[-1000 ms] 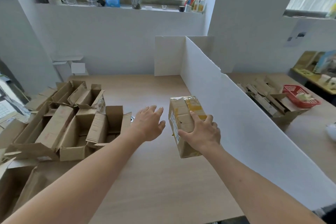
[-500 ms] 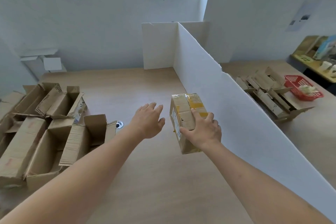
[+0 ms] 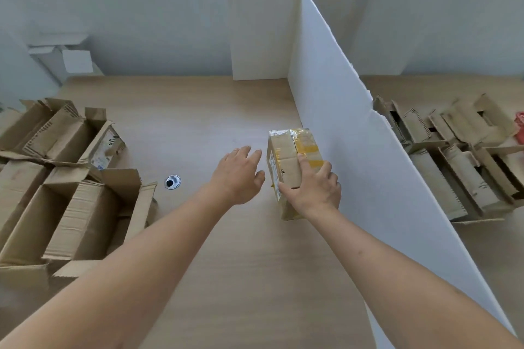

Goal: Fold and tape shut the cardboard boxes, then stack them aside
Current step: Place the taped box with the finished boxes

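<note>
Taped box stands on wood tabletop beside white divider, my R hand clasping its top. L hand loose, fingers spread, just beside it. Untaped boxes piled far left; pale wall behind.

Bright, even daylight; edges bowed.
</note>
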Available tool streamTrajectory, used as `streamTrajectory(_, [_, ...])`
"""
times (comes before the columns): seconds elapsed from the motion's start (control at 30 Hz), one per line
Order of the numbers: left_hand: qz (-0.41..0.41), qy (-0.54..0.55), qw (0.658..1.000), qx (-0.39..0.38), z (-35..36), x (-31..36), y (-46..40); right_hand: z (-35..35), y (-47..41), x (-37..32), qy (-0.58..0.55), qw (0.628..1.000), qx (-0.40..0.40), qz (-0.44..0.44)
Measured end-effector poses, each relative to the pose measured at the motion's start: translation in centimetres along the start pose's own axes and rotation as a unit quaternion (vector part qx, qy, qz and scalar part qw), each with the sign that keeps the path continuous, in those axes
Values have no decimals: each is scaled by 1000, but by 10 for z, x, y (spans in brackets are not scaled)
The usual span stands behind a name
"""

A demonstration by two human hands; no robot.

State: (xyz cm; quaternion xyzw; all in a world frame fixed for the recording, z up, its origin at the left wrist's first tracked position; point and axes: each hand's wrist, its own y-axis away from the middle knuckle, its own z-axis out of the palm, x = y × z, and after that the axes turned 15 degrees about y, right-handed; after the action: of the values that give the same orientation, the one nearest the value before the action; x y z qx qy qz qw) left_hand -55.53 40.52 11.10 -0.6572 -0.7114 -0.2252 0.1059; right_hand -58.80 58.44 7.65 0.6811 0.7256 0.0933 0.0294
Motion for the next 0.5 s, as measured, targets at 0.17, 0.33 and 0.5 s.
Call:
streamTrajectory(0.17, [-24, 5, 1000, -9, 19, -3, -37, 22, -41, -4, -4, 1000, 3, -1])
streamTrajectory(0.33, [-34, 18, 999, -14, 41, -10, -63, 46, -74, -16, -11, 1000, 15, 6])
streamTrajectory(0.5, [-36, 17, 999, -27, 60, -22, -81, 74, -102, -20, -13, 1000, 4, 19])
